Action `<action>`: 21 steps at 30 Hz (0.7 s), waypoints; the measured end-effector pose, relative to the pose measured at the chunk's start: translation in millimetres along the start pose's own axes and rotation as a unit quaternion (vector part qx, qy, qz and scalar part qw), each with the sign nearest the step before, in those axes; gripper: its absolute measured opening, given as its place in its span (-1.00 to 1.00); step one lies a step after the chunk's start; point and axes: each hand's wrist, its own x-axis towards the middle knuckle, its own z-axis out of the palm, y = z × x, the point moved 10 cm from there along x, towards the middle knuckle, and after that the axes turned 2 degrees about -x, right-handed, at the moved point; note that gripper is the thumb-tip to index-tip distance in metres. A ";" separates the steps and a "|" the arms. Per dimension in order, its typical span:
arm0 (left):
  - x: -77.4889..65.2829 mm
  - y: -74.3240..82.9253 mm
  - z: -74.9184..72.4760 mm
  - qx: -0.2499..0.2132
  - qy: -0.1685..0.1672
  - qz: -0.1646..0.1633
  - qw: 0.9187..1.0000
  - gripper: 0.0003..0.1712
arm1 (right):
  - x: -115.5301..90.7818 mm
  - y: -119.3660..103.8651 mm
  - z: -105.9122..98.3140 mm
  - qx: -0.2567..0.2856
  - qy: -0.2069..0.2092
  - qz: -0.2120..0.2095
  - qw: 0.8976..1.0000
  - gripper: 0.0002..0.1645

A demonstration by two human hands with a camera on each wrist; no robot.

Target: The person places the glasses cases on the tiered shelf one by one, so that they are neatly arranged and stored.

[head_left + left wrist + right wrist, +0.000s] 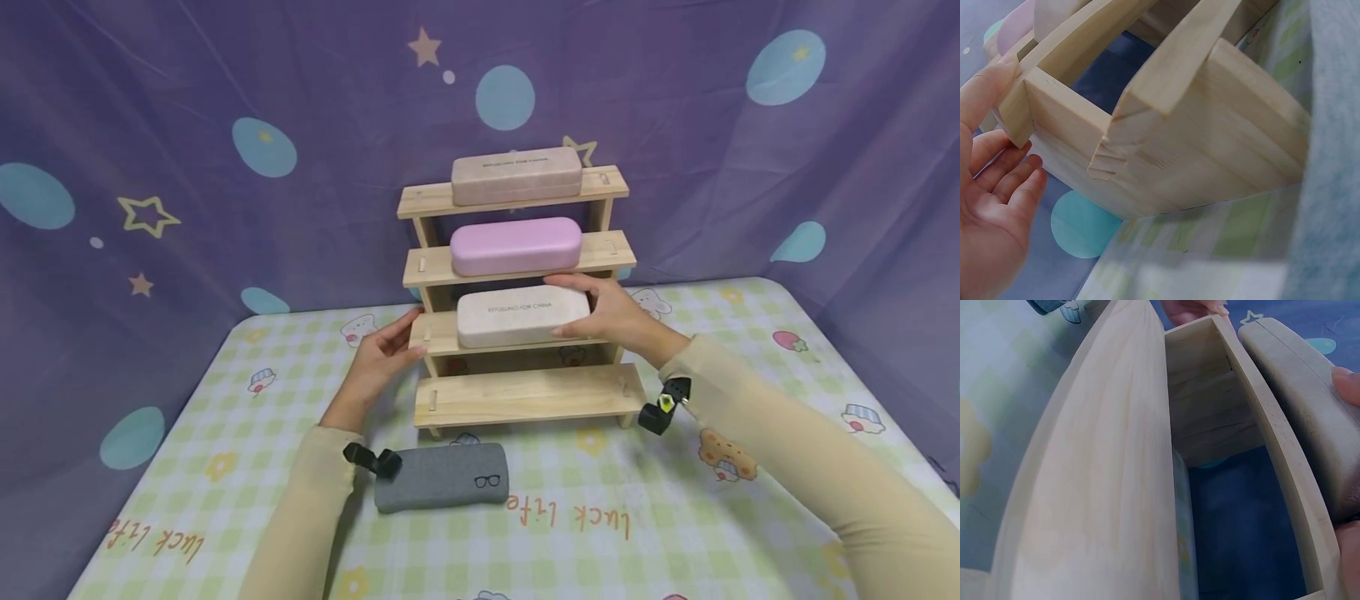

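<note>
Right hand (pixel 611 312) grips right end of white case (pixel 522 317) at second tier from bottom of wooden rack (pixel 525 396). Left hand (pixel 378 358) pinches that tier's left end. Pink case (pixel 516 247), beige case (pixel 517 177) on tiers above. Grey case (pixel 450 482) on tablecloth (pixel 675 550) before rack, black wrist camera (pixel 372 459) overlapping its left end. Purple curtain (pixel 645 83) behind.

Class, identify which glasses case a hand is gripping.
The white glasses case: the right hand grips its right end, while neither hand holds the pink case, beige case or grey case.
</note>
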 end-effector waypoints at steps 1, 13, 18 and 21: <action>0.0 -0.1 -0.1 0.002 0.000 0.000 1.000 -0.29 | 0.2 0.2 0.0 -0.003 0.000 0.002 1.000 -0.05; -0.2 -0.2 -0.5 -0.002 0.001 0.005 1.000 -0.30 | 2.6 4.5 1.3 -0.005 -0.008 0.019 1.000 -0.05; 0.5 -0.5 -1.0 0.002 0.002 0.007 1.000 -0.30 | 3.6 8.8 1.4 -0.018 -0.010 0.037 0.999 -0.07; 0.9 -0.5 -0.8 0.000 0.000 0.009 1.000 -0.30 | 4.4 9.6 0.9 -0.018 -0.010 0.040 0.999 -0.07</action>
